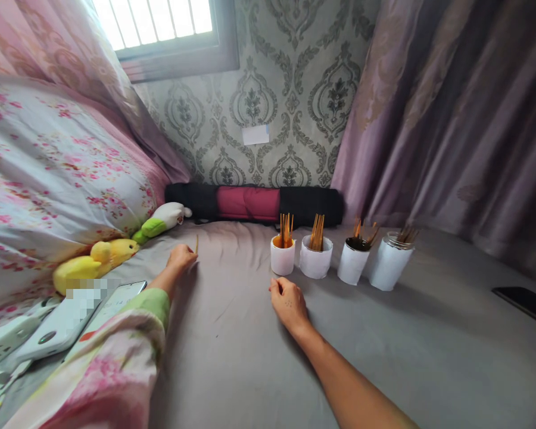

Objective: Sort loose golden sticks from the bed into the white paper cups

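Note:
My left hand (181,258) is closed in a pinch, above the grey sheet on the left. From its fingertips a thin wooden stick (196,244) points upward. My right hand (289,302) is curled shut just in front of the containers, and no object shows in its fingers. Beyond it stands a white-wrapped cup (283,260) with sticks (286,229) upright inside. To its right are a wider white cup (316,263), a white-wrapped dark-rimmed cup (352,266) and a white-wrapped glass jar (389,268), each with sticks in it.
A black and maroon roll (248,203) lies along the wall. At left are a yellow plush toy (83,271), a green-and-white plush toy (163,220), a phone (120,298), a white device (56,328) and a power strip (9,339). Another dark phone (524,304) lies far right.

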Motion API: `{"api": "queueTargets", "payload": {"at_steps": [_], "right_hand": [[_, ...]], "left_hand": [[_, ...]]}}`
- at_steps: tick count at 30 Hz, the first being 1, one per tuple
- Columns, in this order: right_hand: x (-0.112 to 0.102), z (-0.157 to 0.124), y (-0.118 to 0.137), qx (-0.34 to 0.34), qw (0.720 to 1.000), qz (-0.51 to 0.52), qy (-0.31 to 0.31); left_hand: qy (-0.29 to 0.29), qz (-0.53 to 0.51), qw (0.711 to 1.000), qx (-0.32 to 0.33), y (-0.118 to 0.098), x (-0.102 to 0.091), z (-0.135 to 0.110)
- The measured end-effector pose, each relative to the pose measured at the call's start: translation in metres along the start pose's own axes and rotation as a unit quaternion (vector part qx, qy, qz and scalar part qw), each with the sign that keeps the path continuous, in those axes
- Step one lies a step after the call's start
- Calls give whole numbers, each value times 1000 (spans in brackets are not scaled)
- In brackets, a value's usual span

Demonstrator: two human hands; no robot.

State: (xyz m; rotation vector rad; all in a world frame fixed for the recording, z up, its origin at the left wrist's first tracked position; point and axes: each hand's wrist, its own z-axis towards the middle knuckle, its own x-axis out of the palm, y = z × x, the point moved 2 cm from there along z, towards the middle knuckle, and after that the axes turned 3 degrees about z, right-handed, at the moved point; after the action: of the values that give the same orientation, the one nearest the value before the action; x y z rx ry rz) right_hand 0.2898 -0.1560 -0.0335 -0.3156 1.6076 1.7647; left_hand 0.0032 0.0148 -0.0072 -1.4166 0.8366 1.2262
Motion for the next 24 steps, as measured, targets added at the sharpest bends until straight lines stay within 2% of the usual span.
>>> {"api": "queueTargets", "payload": {"at_steps": [14,24], "right_hand": [[1,-1,-1,-3,1000,-1,-5],[0,-1,1,8,1000,-6,1]], "left_hand": [[8,8,1000,10,3,8,7],[8,11,1000,-15,2,14,10]]}}
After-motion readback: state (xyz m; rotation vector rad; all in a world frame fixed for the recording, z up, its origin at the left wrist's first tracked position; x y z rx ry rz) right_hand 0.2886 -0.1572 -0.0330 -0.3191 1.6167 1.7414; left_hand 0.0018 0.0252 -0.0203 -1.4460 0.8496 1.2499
